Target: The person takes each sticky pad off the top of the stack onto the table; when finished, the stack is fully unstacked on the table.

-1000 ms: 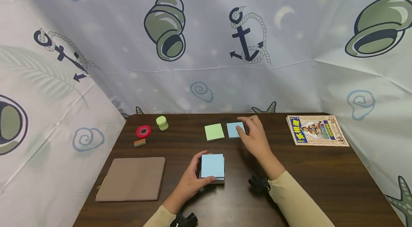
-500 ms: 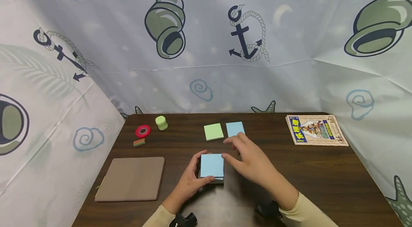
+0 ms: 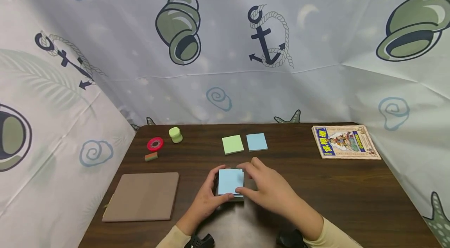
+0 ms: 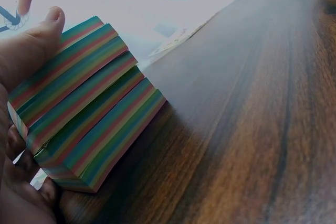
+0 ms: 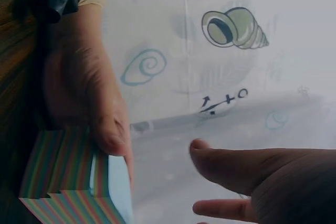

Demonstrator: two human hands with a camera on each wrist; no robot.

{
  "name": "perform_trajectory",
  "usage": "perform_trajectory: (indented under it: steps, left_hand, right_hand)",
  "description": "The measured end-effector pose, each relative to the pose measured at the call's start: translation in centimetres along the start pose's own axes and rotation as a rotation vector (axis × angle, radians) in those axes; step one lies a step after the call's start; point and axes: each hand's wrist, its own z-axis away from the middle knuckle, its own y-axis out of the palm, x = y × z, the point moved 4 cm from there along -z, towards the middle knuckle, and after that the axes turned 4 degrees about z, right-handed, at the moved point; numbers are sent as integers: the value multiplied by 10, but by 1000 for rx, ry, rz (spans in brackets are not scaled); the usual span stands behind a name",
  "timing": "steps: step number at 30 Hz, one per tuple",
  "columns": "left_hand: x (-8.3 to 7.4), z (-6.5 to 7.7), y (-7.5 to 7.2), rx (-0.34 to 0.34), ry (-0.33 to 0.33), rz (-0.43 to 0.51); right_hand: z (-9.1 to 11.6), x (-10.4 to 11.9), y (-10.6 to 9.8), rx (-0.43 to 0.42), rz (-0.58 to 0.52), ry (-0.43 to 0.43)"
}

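Observation:
A thick stack of sticky notes (image 3: 230, 181) with a pale blue top stands at the table's middle. Bands of colour run along its sides, and its layers sit slightly unevenly in the left wrist view (image 4: 89, 108). My left hand (image 3: 207, 197) grips it from the left, thumb along the near side; its far fingers are mostly hidden. My right hand (image 3: 268, 189) hovers at the stack's right edge, thumb and fingers spread apart and nothing held. Behind lie a green sticky note pad (image 3: 233, 144) and a blue sticky note pad (image 3: 257, 142), side by side.
A brown flat notebook (image 3: 140, 197) lies at the left. Behind it are an orange-and-green block (image 3: 151, 157), a red ring-shaped roll (image 3: 155, 144) and a light green knobbed object (image 3: 175, 135). A printed booklet (image 3: 346, 142) lies at the back right.
My right hand has come back from the blue sticky note pad, leftward and toward me, to the stack's right edge. My left hand keeps its grip on the stack.

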Motion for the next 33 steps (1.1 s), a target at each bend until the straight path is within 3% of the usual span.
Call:
perform_trajectory:
  steps: [10,18,33]
  left_hand:
    - [-1,-1,0,-6,-22,-17]
    - [0,-1,0,-1,-9,-5]
    - [0,0,1,7,-1,-16]
  right_hand:
    - [-5,-5,19,81,100,50]
    - [-4,-8,32,122,128,15]
    - [-7,-14,40,102,109,25]
